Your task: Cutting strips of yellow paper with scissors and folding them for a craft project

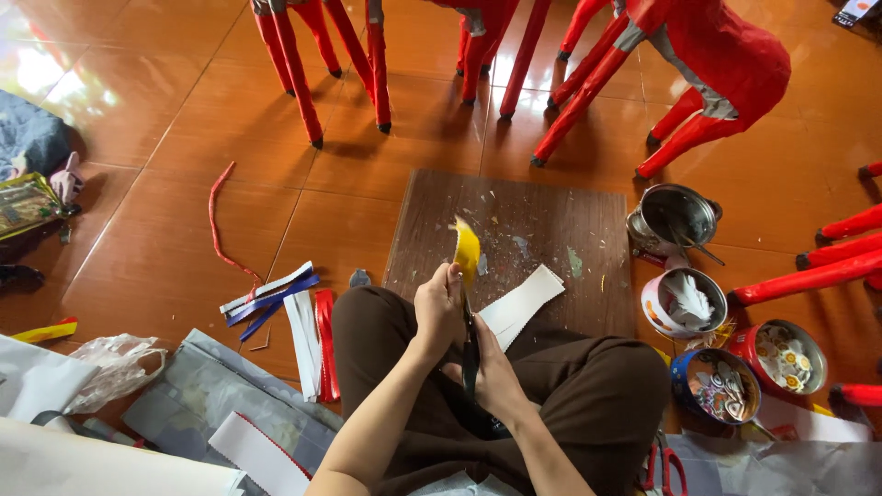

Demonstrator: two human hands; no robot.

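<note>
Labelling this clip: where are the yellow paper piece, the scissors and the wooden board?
yellow paper piece point(467, 250), head view, middle of the sheet
scissors point(470, 354), head view, dark blades
wooden board point(542, 225), head view, bare top

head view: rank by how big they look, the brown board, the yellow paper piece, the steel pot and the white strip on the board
1. brown board
2. steel pot
3. white strip, close to the pot, so unsure
4. yellow paper piece, held in the left hand

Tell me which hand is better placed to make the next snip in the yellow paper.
Right, most likely. The right hand grips the scissors, blades pointing up at the yellow paper. The left hand is pinching that paper upright, so it is occupied steadying it.
</note>
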